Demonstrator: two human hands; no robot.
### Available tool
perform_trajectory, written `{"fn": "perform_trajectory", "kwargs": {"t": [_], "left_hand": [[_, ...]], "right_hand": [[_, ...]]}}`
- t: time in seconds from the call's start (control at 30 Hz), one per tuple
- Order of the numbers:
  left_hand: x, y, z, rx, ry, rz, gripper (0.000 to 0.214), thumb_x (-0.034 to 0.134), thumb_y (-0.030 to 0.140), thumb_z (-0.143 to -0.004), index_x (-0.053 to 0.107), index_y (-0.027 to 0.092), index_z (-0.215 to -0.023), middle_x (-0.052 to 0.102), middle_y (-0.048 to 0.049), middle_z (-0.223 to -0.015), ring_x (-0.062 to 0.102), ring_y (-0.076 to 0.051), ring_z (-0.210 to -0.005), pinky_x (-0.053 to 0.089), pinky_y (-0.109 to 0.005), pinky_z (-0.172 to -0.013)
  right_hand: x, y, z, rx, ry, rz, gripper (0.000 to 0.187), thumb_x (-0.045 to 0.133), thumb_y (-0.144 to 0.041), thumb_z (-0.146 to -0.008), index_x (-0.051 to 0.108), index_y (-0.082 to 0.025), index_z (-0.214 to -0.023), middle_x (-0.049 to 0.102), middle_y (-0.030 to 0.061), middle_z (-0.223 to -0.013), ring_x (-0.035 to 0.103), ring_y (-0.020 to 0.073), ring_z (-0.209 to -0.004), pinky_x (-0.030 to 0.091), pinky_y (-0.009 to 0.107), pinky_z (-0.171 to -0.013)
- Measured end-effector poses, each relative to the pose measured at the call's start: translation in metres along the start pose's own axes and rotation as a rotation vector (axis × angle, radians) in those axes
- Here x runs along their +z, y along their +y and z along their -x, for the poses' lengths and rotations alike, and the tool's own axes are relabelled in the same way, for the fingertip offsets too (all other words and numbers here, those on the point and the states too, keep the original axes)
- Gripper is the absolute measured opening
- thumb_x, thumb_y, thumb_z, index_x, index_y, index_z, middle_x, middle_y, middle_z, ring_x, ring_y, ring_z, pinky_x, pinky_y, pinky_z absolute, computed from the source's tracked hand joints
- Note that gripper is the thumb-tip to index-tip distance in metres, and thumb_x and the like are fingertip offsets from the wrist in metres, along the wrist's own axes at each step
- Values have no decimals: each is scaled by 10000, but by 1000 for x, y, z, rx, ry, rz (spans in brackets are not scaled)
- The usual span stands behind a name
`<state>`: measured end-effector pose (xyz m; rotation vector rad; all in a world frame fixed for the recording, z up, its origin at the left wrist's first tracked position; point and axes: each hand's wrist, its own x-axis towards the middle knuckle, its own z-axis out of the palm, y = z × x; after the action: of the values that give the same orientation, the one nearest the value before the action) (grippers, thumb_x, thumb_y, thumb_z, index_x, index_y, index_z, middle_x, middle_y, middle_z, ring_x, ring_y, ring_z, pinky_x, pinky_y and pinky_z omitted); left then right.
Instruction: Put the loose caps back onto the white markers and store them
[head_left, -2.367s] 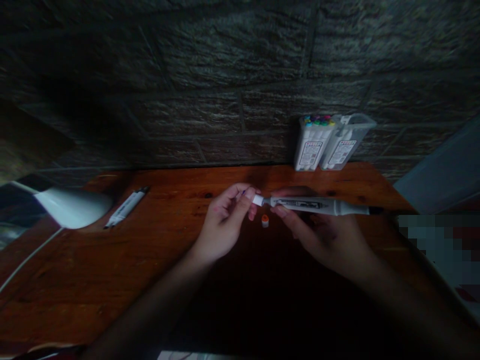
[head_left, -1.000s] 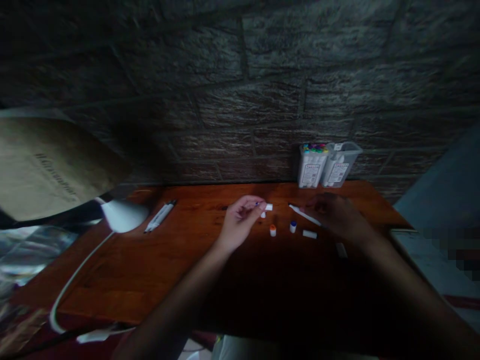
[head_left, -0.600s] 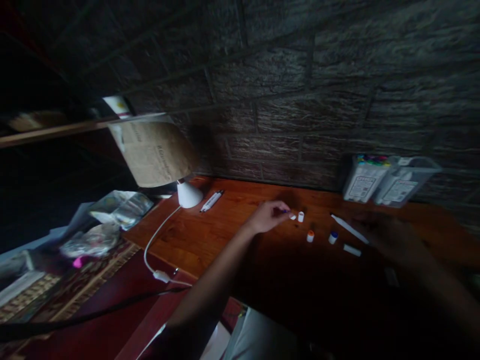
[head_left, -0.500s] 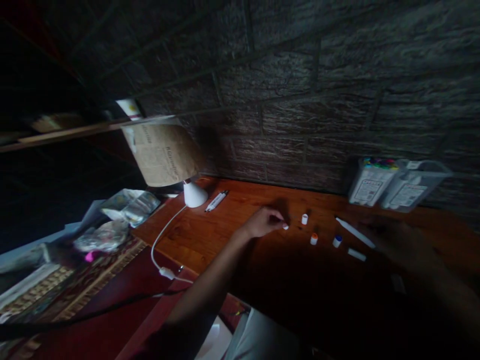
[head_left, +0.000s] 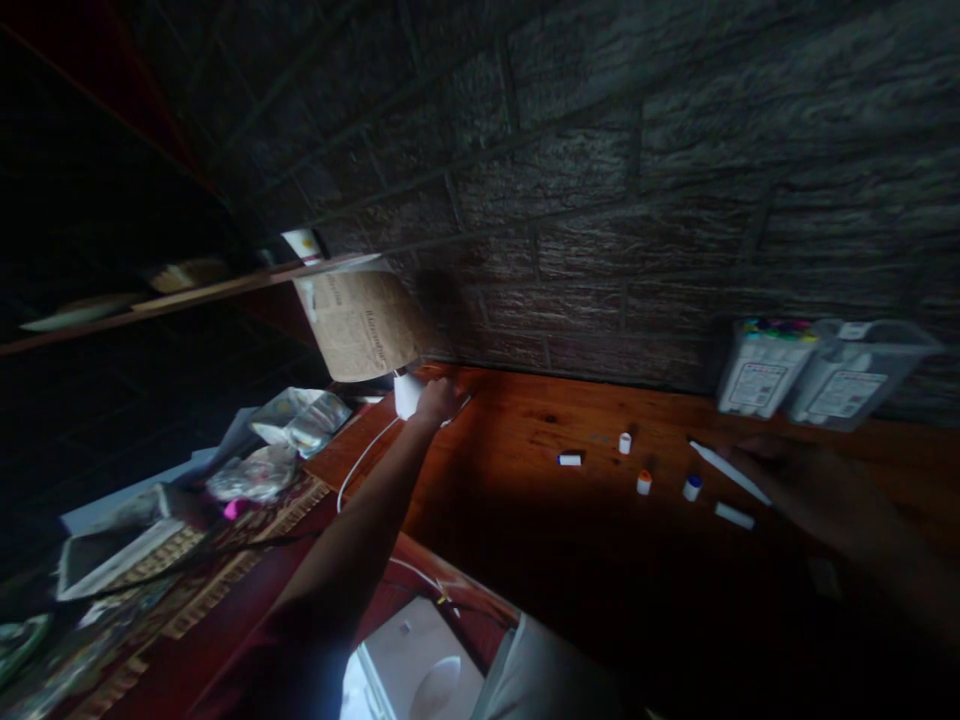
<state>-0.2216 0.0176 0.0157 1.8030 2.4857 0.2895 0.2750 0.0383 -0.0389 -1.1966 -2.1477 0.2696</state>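
My left hand (head_left: 439, 400) is stretched out to the white lamp base (head_left: 406, 394), fingers curled down round a white marker (head_left: 458, 411) on the table; its fingertips are hidden. In my right hand (head_left: 787, 480), dim in the shadow, is a white marker pen (head_left: 727, 472) with its dark tip pointing left. Between the hands, on the wood, lie a white cap with a dark blue end (head_left: 570, 460) and a white cap (head_left: 625, 443). An orange-topped cap (head_left: 644, 483) and a blue-topped cap (head_left: 692, 488) stand nearer the right hand, beside a white cylindrical piece (head_left: 734, 516).
Clear plastic boxes of markers (head_left: 769, 375) stand against the brick wall at the right. A newspaper-print lampshade (head_left: 367, 330) sits below a shelf (head_left: 217, 285). The lamp's white cord (head_left: 364, 465) runs over the table edge. Plastic-wrapped things (head_left: 259, 475) lie at the left.
My left hand has let go of the small cap, which now lies on the table, and has moved left to the marker by the lamp. The view has shifted slightly left.
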Motion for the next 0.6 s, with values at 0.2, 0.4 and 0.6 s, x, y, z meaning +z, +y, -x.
{"fn": "perform_trajectory", "kwargs": {"t": [0.2, 0.4, 0.6], "left_hand": [[-2, -15, -15, -61, -201, -117, 361, 598, 332, -927, 572, 159, -1242, 599, -105, -1240, 624, -242, -1053, 547, -443, -871], [9, 7, -4, 32, -356, -120, 333, 598, 342, -924, 600, 156, -1201, 615, -99, -1216, 627, -240, -1036, 546, -429, -866], [25, 54, 12, 184, -353, -26, 164, 745, 319, -694, 722, 160, -659, 682, -46, -658, 648, -210, -763, 432, -251, -652]], "right_hand": [[4, -13, -3, 324, -116, 44, 392, 496, -517, -846, 780, -251, -898, 782, 56, -926, 731, 312, -881, 547, 384, -728], [0, -19, -3, 311, -126, 19, 369, 497, -511, -863, 767, -262, -903, 779, 52, -910, 725, 299, -842, 516, 373, -706], [2, -23, -2, 266, -97, -34, 391, 503, -543, -869, 753, -242, -889, 770, 39, -873, 719, 244, -786, 519, 354, -719]]}}
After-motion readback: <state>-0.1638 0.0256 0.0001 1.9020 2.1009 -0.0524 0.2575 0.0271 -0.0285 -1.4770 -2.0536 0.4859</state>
